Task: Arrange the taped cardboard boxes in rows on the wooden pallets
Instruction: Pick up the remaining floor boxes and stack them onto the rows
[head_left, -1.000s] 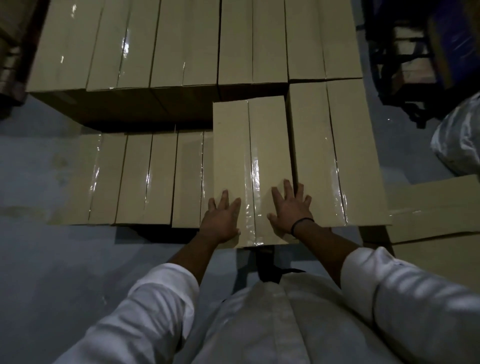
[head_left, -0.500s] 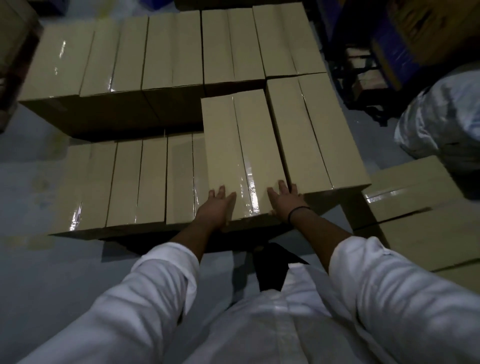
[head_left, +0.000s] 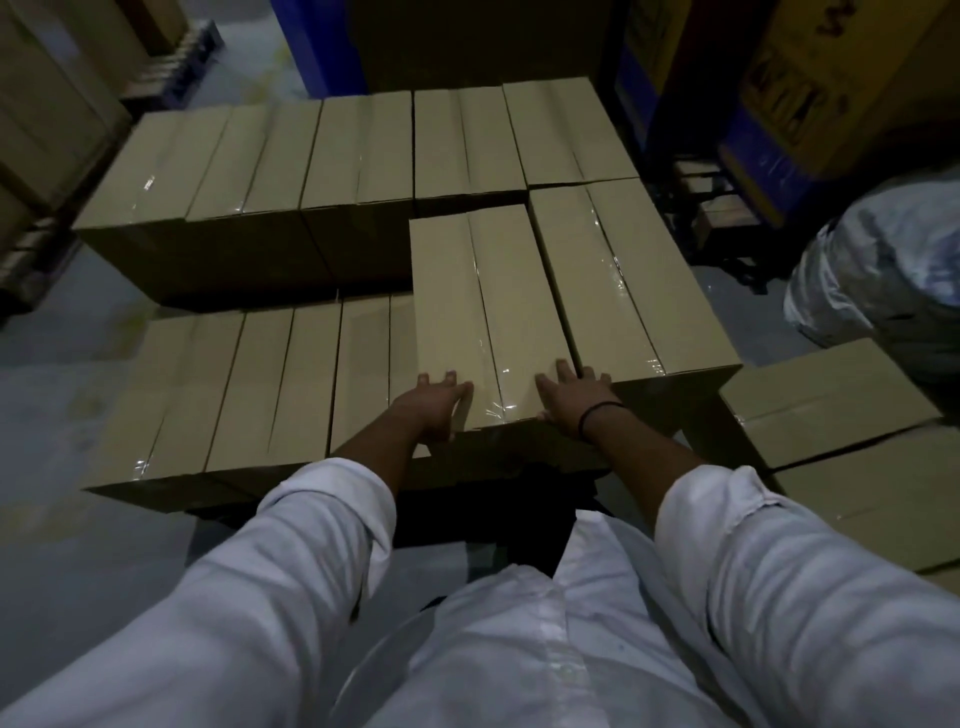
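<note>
Loose boxes (head_left: 826, 402), wrapped bundle (head_left: 883, 275) beside the stack's (head_left: 618, 291) right edge

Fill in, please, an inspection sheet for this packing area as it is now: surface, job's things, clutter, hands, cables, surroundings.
Surface: grey floor; what carries the boxes is hidden in shadow.
Job's things: top box lies beside the right box, both on the second layer; front row is lower, at left; back row stands behind; loose boxes lie lower at right.
Clutter: pale wrapped bundle at right.
Hands: left hand and right hand press flat on the top box's near end; black band on the right wrist.
Cables: nothing seen.
Surroundings: blue post, printed carton; dim light.
</note>
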